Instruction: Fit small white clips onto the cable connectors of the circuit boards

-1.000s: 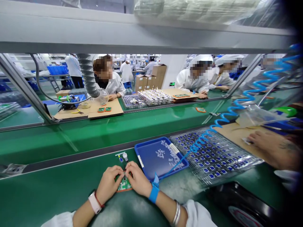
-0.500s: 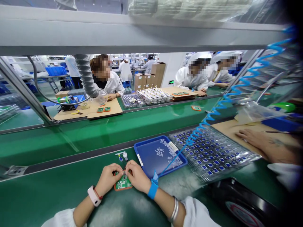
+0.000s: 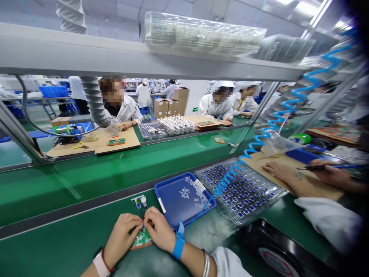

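Observation:
My left hand (image 3: 121, 235) and my right hand (image 3: 160, 230) meet over a green circuit board (image 3: 142, 240) with an orange edge. The fingertips of both are pinched together at the board's upper part; whatever they grip there is hidden. Just past my fingers lie a white plug-like piece (image 3: 143, 201) on a dark lead and a small blue-faced part (image 3: 138, 205). The dark lead runs down toward my fingertips. A blue wrist strap (image 3: 178, 246) on my right wrist joins a coiled blue cord (image 3: 250, 150).
Right of my hands is a blue tray (image 3: 170, 221) with small white pieces. Beyond it are stacked clear trays (image 3: 276, 184) of blue-faced parts. A co-worker's hands (image 3: 281, 173) work at the right, one holding a pen-like tool. A black object (image 3: 276, 242) stands at lower right.
The view has tilted up and swung right, so the scene sits lower and further left. My hands stay pinched at the board. The co-worker's second hand with the pen-like tool now shows.

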The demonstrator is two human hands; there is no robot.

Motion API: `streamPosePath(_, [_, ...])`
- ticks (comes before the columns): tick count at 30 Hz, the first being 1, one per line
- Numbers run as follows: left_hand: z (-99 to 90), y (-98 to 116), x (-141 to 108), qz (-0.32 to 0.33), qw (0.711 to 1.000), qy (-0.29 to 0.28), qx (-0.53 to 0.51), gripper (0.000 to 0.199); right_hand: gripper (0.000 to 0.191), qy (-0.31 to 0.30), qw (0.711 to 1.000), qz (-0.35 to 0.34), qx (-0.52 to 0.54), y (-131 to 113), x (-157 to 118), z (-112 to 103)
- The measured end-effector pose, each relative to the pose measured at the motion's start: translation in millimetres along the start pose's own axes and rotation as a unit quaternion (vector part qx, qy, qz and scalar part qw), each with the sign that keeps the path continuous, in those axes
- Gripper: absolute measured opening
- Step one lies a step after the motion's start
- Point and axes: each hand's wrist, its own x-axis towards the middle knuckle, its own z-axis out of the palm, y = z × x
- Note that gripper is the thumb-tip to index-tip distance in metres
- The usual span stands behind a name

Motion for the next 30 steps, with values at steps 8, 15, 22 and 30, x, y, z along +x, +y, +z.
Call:
streamPosePath(8, [0.9,-6,0,0.017,1.0,-0.016,-0.01,0.016,0.013,0.014,1.0,0.012,0.023,-7,-1,-2])
streamPosePath(15, [2.4,-8,-1,0.002,0.999,-0.018,-0.031,0.016,0.012,0.009,0.999,0.035,0.032,-9,-1,-2])
streamPosePath(22, [2.2,0,-2,-0.072,0.996,-0.005,-0.045,0.013,0.011,-0.005,0.999,0.023,0.049,-4,-1,-1])
streamPosePath(30, [1.7,3,-4,-0.077,0.994,-0.007,-0.079,0.011,0.007,0.0,0.999,0.017,0.046,-3,0,3])
